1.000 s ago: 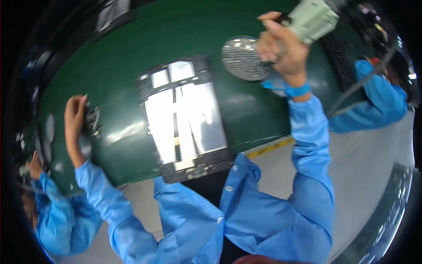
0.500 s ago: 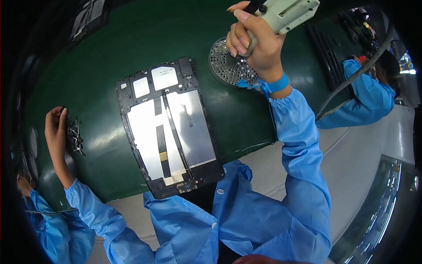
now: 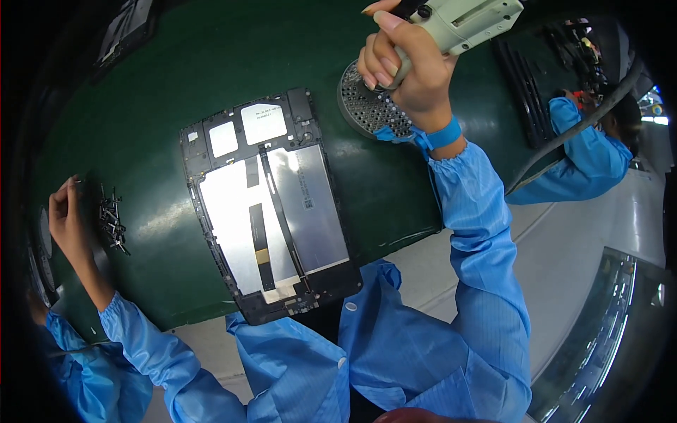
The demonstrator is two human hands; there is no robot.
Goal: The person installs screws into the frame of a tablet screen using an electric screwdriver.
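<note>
My right hand [image 3: 416,67] is wrapped around the handle of a pale green pistol-grip power tool [image 3: 462,25], whose top runs out of view. Below that hand is a round grey dish full of holes [image 3: 363,109], with small shiny pieces on it. My left hand [image 3: 67,218] is off to the left with its fingers pinched together; what they hold, if anything, is too small to make out. Beside it lies a pile of small black and silver parts [image 3: 113,218]. Between my hands, an opened tablet [image 3: 310,211] lies at the table's near edge, its silver inner plates facing up.
A green table [image 3: 381,190] carries everything. Another opened device [image 3: 125,35] lies at the far left. Long black strips [image 3: 522,92] lie at the right, near a co-worker in a blue sleeve [image 3: 589,158]. A grey cable [image 3: 578,116] crosses there. Another blue-sleeved person [image 3: 95,374] is at lower left.
My left hand has drawn left, away from the pile of small parts. The right hand and the tool have barely moved; the whole view has shifted slightly.
</note>
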